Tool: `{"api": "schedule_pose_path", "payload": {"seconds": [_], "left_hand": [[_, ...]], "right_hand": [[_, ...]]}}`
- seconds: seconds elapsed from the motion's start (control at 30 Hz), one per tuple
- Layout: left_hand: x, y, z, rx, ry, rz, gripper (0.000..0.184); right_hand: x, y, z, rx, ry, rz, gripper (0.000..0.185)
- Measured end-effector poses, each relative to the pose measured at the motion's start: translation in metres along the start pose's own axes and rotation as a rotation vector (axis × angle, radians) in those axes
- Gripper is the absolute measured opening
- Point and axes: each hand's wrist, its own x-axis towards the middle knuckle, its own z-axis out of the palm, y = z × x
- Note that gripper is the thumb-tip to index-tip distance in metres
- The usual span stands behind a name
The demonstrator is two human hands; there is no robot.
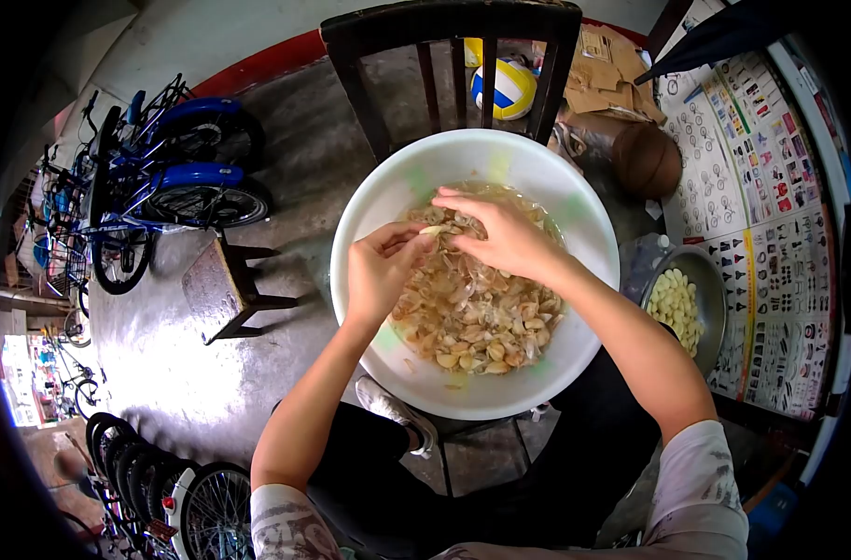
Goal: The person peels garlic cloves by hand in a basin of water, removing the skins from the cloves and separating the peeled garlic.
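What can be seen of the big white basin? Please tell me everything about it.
The basin is wide, round and white, apparently plastic, with a smooth rim and faint green and yellow patches on its sloping inner wall. It sits upright beside a dark chair back; what supports it is hidden. Unpeeled garlic cloves and papery skins cover its bottom. The left hand and right hand are over these contents; whether anything presses on the rim is unclear.
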Motion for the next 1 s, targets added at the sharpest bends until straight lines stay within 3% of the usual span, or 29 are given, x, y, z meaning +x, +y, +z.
{"api": "schedule_pose_path", "payload": {"seconds": [0.07, 0.27, 0.53, 0.8, 1.0], "left_hand": [[0.0, -0.001, 0.002, 0.003, -0.009, -0.009, 0.023], [0.0, 0.001, 0.002, -0.105, -0.033, -0.087, 0.026], [0.0, -0.001, -0.001, -0.25, -0.097, -0.208, 0.03], [0.002, -0.004, -0.002, -0.045, -0.205, -0.151, 0.029], [0.001, -0.009, -0.004, -0.061, -0.257, -0.144, 0.024]], "right_hand": [[0.0, -0.009, 0.002, -0.058, 0.142, -0.159, 0.032], [0.002, -0.013, 0.006, 0.123, 0.184, -0.057, 0.009], [0.002, -0.015, 0.005, 0.145, 0.154, -0.069, 0.01], [-0.001, -0.014, 0.01, -0.008, 0.082, -0.119, 0.009], [-0.003, -0.019, 0.011, -0.151, -0.016, -0.086, 0.007]]}}
